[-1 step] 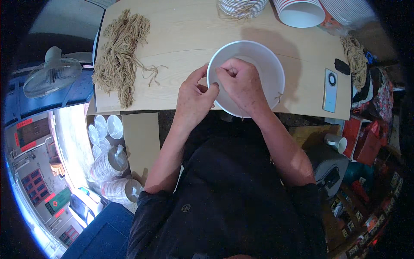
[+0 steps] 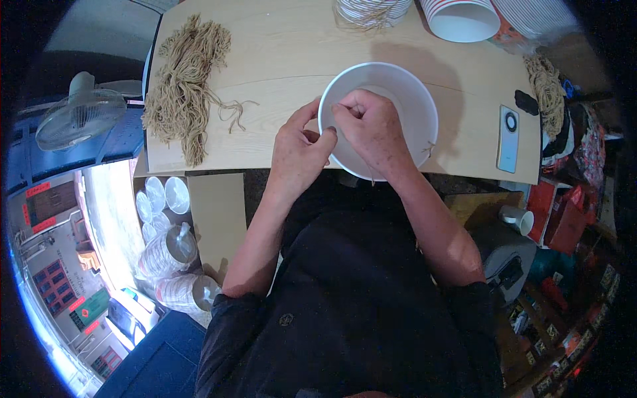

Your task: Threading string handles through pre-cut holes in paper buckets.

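A large white tub, round and open at the top, is at the table's near edge in front of me. My left hand grips its left rim, fingers on the outer side and thumb toward the opening. Over the tub's opening, near that same rim, my right hand is closed with thumb and forefinger pinched together; whatever lies between them is hidden. A short knotted bit of string shows at the right rim. To the left lies a big bundle of tan strings, a few loose ends trailing toward the tub.
Stacked white tubs stand at the table's far right. A phone and more tan string are at the right. Bagged tub stacks are on the lower left, below a fan. A mug is at lower right.
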The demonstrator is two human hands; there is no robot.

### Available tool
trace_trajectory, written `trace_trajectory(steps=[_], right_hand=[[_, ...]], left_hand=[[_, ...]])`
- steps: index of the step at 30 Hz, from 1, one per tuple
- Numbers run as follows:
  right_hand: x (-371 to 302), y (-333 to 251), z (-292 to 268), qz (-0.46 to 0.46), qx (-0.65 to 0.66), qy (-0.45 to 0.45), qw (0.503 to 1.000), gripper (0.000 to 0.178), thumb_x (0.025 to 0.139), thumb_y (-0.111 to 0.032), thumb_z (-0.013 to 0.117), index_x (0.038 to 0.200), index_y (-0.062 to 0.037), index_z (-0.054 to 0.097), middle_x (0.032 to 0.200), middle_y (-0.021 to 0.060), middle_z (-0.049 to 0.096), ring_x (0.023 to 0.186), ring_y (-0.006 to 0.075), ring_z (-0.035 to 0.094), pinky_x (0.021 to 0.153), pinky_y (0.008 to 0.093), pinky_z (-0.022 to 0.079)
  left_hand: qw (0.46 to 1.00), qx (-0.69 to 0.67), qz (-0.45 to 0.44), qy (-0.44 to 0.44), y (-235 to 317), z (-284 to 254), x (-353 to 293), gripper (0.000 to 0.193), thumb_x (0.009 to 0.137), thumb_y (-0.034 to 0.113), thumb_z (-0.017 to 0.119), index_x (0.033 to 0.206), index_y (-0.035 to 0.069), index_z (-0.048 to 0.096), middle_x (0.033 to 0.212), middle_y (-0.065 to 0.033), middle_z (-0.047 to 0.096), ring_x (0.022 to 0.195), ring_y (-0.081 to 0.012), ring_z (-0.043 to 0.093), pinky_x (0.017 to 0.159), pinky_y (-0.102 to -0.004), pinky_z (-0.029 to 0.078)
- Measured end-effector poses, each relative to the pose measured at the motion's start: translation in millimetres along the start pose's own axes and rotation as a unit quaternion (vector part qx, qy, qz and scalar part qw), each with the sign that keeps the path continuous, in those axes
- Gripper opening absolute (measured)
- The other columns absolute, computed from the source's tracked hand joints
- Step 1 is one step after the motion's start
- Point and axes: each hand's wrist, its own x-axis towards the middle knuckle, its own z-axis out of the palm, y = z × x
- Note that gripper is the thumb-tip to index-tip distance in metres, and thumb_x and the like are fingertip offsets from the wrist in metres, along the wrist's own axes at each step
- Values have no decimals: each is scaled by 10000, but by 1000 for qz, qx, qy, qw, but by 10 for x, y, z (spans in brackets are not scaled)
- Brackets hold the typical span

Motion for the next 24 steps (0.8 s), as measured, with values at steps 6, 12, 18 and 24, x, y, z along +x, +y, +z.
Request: trace_trajectory(steps=[6, 12, 18, 24], right_hand=[[-7, -24, -18, -25, 8, -29, 999, 160, 898, -116, 676, 922, 42, 682, 745, 115, 719, 677, 147, 678, 631, 310, 521], [-20, 13, 2, -13, 26, -5, 1000, 157, 853, -134, 664, 847, 20, 694, 780, 180, 727, 712, 300, 724, 684, 406, 563], [12, 8, -5, -15, 2, 13, 1000, 153, 861, -142, 667, 864, 9, 690, 783, 180, 722, 715, 320, 716, 692, 419, 558], [44, -18, -25, -39, -29, 29, 998, 150, 867, -153, 673, 867, -3, 679, 768, 183, 708, 711, 335, 709, 676, 429, 551]], left_hand=[[1000, -1, 2, -2, -10, -4, -2, 563, 860, 81, 638, 1409, -6, 550, 1166, -160, 696, 654, -123, 652, 563, -287, 539], [999, 37, 23, 10, -46, -1, -24, 551, 862, 105, 666, 1399, 24, 573, 1156, -161, 686, 792, -169, 681, 722, -312, 561], [995, 29, 99, 16, -85, 0, -10, 556, 859, 72, 688, 1396, 7, 561, 1192, -160, 644, 962, -187, 666, 808, -315, 562], [994, -5, 107, 7, -86, 23, 44, 551, 864, 41, 697, 1393, -10, 552, 1200, -153, 629, 977, -166, 651, 813, -297, 567]])
